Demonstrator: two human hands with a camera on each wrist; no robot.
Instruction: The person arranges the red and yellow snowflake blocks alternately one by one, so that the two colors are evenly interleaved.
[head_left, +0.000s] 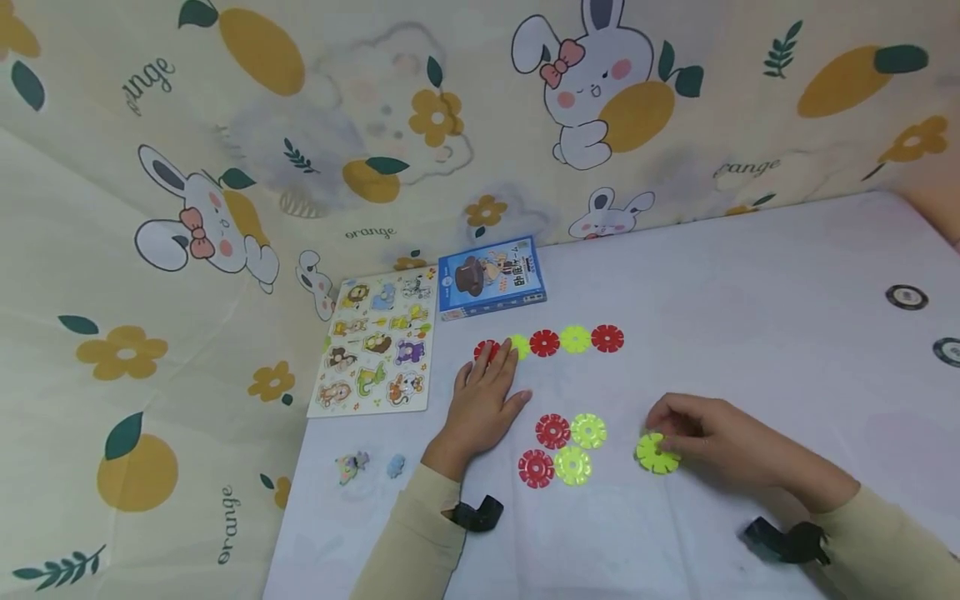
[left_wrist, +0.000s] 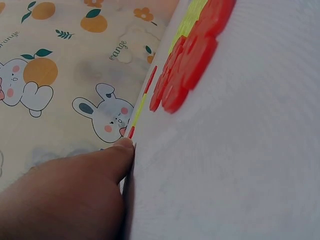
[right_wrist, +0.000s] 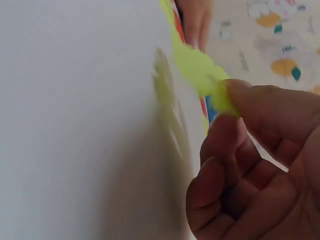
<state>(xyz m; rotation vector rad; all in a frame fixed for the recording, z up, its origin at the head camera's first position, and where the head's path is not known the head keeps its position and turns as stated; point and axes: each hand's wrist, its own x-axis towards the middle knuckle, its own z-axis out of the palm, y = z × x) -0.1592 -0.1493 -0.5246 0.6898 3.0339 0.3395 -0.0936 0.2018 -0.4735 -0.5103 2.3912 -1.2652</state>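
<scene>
My right hand pinches a yellow-green notched plastic disc between thumb and fingers, to the right of the other discs. In the right wrist view the same disc tilts over the white surface. My left hand lies with fingers extended at the left end of a row of alternating discs, its fingertips covering parts of a red disc and a yellow-green one. Farther along that row are a red disc, a yellow-green disc and a red disc. Nearer me, red discs and yellow-green discs form two short rows.
A blue game box and an animal picture board stand at the back left. Two small figures, one multicoloured and one blue, lie left of my left arm. Black round pieces lie far right. A patterned cloth hangs behind.
</scene>
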